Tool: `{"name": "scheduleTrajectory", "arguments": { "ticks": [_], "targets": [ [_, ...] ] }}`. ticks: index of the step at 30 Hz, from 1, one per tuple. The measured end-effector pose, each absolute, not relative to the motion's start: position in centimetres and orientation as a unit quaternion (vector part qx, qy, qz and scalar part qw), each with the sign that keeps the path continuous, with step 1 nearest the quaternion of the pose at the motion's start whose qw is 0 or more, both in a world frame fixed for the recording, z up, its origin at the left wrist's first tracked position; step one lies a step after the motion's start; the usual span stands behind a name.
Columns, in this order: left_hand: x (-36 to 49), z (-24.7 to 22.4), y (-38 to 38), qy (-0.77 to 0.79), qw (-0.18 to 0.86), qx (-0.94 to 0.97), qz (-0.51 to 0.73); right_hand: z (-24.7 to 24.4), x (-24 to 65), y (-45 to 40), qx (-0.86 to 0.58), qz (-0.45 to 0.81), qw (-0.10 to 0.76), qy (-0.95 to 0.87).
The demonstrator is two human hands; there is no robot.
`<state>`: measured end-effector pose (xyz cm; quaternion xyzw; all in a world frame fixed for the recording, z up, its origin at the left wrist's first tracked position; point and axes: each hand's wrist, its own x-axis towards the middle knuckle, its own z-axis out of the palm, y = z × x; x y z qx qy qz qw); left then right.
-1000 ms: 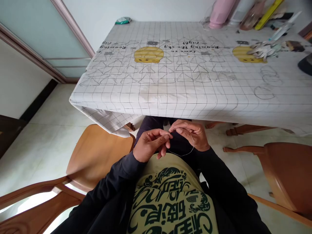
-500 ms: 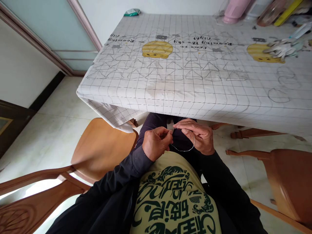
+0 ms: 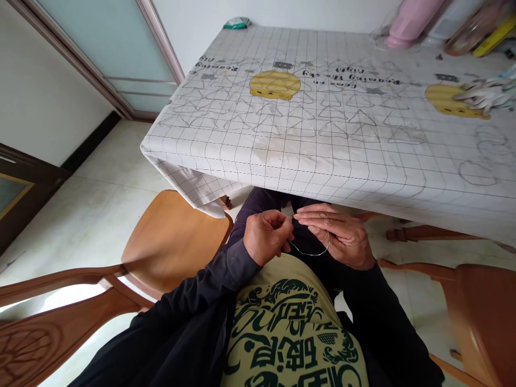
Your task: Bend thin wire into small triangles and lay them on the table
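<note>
Over my lap, just below the table edge, my left hand [image 3: 268, 235] is closed in a pinch on one end of a thin silvery wire [image 3: 310, 254]. The wire hangs in a curved loop and rises to my right hand [image 3: 342, 234]. That hand has its fingers stretched side by side, with the thumb underneath, and the wire lies against them. My right fingertips come close to the left pinch; the exact grip between them is too small to make out. On the tablecloth lie rows of thin wires bent into triangle-like shapes [image 3: 269, 126].
The table has a white checked cloth [image 3: 274, 164]. Round wire loops [image 3: 478, 173] and pale gloves [image 3: 486, 95] lie at right. A pink bottle [image 3: 413, 21] stands among other items at the back; a green packet [image 3: 237, 23] lies at the far corner. Wooden chairs [image 3: 173, 242] [image 3: 487, 306] flank me.
The view has shifted, so the table and chairs sit farther right. My right fingers are straighter and slightly more spread, and the wire's loop beside them shows more fully. My left hand keeps its pinch.
</note>
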<state>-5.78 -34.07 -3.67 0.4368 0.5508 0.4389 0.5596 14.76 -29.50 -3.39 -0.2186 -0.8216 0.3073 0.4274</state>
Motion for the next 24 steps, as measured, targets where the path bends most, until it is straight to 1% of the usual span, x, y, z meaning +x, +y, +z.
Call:
{"name": "scheduleTrajectory", "arguments": {
  "ticks": [5,10,17,21,24],
  "targets": [
    [-5.4,-3.6,-34.1,0.565,0.532,0.427,0.464,-4.0,14.7,-29.4,-0.226,0.314,0.429,-0.816],
    [-5.6,-3.8,-34.0,0.54,0.549,0.416,0.483,-4.3,14.9,-29.3,-0.24,0.315,0.437,-0.808],
    [-6.2,-3.7,-33.7,0.504,0.559,0.385,0.534,-5.5,16.5,-30.8,-0.383,0.445,0.43,-0.686],
    [-6.3,-3.5,-33.5,0.484,0.571,0.362,0.555,-6.3,16.0,-31.5,-0.378,0.494,0.428,-0.655],
    [-6.7,-3.5,-33.4,0.467,0.592,0.368,0.544,-6.5,15.0,-31.8,-0.384,0.521,0.421,-0.636]
  ]
}}
